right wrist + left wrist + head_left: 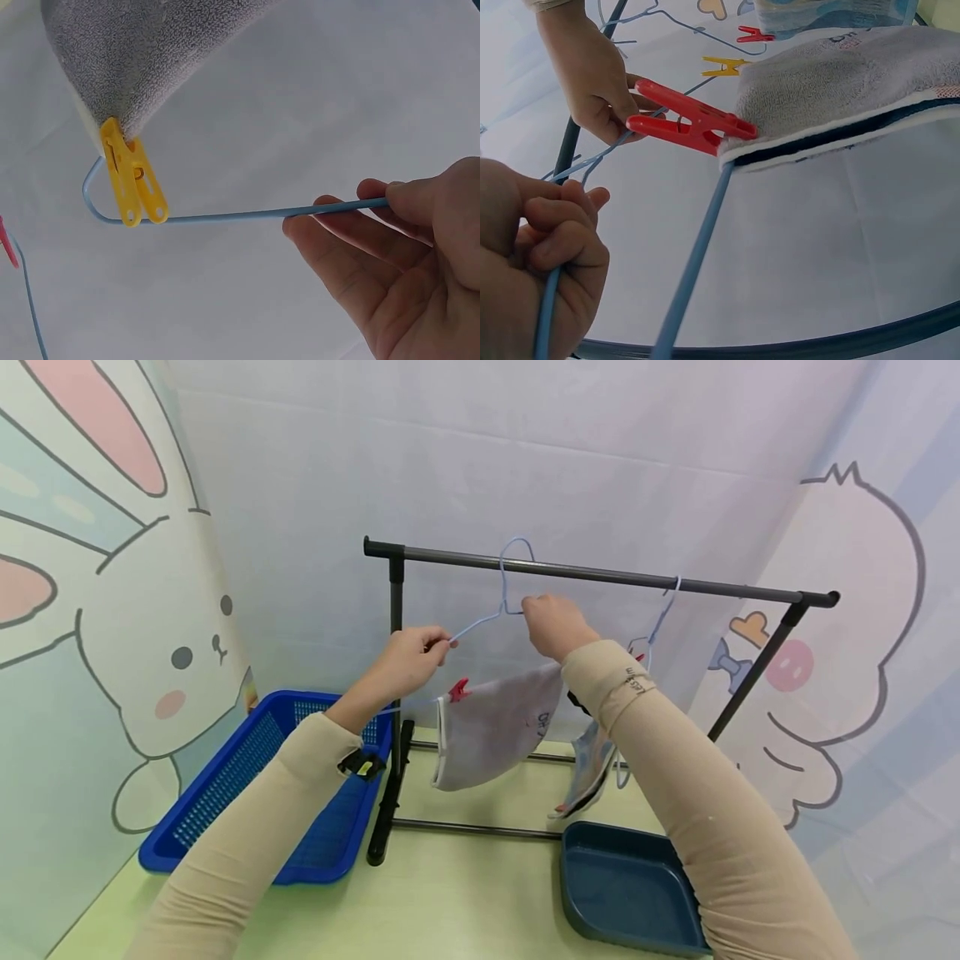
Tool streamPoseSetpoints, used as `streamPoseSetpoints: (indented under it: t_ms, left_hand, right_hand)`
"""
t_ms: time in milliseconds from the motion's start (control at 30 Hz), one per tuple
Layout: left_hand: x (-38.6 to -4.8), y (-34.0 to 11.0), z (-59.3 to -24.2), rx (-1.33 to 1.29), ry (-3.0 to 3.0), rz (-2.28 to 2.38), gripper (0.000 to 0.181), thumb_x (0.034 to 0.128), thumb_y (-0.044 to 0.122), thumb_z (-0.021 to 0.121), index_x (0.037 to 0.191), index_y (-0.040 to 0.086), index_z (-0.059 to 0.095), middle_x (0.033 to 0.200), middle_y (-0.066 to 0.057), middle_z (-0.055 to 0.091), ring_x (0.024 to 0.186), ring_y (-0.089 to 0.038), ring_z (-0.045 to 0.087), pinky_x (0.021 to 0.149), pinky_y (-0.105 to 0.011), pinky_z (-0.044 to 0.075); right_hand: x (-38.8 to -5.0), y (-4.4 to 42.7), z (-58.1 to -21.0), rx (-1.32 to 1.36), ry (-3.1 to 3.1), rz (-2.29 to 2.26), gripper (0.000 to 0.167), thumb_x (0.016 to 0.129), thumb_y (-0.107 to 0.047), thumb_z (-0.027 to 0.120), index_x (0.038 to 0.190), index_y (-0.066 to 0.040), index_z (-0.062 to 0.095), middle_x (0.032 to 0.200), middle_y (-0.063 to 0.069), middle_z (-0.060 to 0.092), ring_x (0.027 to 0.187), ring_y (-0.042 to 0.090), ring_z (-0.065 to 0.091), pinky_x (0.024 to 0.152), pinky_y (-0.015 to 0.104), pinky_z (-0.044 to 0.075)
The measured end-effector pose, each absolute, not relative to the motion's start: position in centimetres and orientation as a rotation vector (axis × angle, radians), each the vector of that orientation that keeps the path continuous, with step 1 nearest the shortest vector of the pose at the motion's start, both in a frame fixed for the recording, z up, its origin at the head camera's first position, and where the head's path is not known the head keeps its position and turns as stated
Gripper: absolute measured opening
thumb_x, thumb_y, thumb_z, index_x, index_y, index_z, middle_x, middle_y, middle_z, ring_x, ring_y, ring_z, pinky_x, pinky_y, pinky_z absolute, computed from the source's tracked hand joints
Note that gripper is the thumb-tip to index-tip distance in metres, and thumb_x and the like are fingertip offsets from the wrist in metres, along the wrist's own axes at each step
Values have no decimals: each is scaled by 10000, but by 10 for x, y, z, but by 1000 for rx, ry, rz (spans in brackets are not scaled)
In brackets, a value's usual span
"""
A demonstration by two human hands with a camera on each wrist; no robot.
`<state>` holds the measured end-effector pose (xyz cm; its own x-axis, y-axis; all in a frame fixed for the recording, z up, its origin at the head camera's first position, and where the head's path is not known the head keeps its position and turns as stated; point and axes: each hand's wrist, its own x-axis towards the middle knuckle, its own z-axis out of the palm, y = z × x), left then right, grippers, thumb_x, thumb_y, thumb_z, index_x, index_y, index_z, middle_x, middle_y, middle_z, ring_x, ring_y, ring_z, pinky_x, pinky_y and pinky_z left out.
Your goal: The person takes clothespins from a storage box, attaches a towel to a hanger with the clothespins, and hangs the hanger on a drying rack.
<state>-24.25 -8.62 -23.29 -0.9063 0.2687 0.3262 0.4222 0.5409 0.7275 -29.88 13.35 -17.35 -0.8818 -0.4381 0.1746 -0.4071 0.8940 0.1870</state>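
Note:
My left hand (408,660) grips one sloping arm of a light blue wire hanger (477,624). Farther along, my right hand (555,627) pinches the opposite arm near the hook, thumb against fingers in the right wrist view. The hanger's hook loops over the dark rail (600,575). From its lower bar hangs a grey towel (491,727) with a white edge. A red clothespin (690,120) clips one corner of the towel to the bar, and a yellow clothespin (133,176) clips the other. My right forearm hides part of the towel in the head view.
A second blue hanger (652,628) with a patterned cloth (587,768) hangs to the right on the rail. A blue perforated basket (322,831) stands left of the rack, and a dark teal tray (630,893) sits at the front right. Cartoon-printed sheets enclose the table.

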Motion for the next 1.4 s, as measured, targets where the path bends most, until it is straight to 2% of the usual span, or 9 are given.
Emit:
streamPoseSetpoints:
  t_ms: [333,567,1200,1400]
  left_hand:
    - [-245,-86,-239,-575,-2617,-1297,247,1017,186,425,1072,85,644,749,-79,531,481,-176,320,448,-274,293]
    - [-245,-86,-243,-582,-2615,-1325,247,1015,182,431,1080,84,648,754,-81,540,483,-178,316,448,-271,285]
    - [-243,-83,-251,-581,-2652,-1342,229,1011,185,446,1082,86,640,785,-69,558,500,-179,321,450,-267,272]
    - [-244,-86,-251,-637,-2673,-1370,210,1009,171,450,1080,70,620,813,-73,560,533,-186,391,462,-263,310]
  right_hand:
    - [-303,132,-181,619,-2931,-194,274,948,19,451,1207,71,523,1096,235,596,1000,352,584,847,414,486]
    - [-304,132,-185,640,-2910,-247,243,948,9,461,1164,71,554,1051,232,609,965,351,599,826,414,493]
    - [-302,132,-188,645,-2944,-287,239,959,-6,459,1167,73,549,1045,231,609,910,328,613,793,395,504]
    - [-301,134,-187,648,-2962,-235,250,980,-84,461,1165,59,548,1050,212,616,927,323,617,811,405,500]
